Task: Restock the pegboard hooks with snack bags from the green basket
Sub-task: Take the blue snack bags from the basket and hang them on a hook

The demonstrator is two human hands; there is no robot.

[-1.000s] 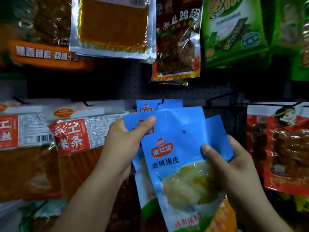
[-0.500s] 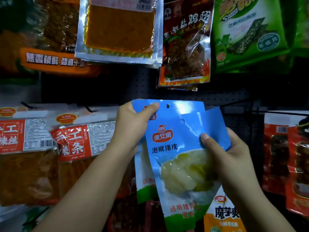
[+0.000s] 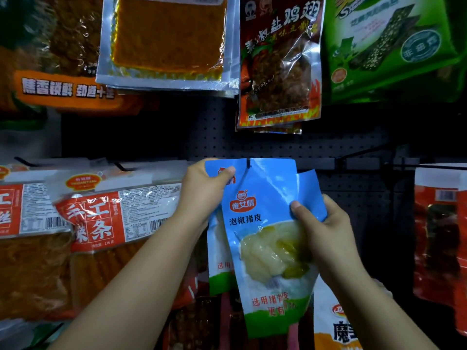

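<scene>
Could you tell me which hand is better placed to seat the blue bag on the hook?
Left hand: it pinches the blue bag's top corner beside the hook. The right hand grips lower, mid-bag.

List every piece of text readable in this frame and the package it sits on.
"泡椒猪皮": front blue bag, held by both hands.
"选用猪皮", red: same bag's lower part.
"椒盐鸡翅": dark red bag, upper middle.
"工" and "条": red label of the strip pack, left.
"劲道十足", last characters blurred: orange pack, upper left.
Blue bag's logo, barcodes, fine print and the green bag's text: too blurred.
</scene>
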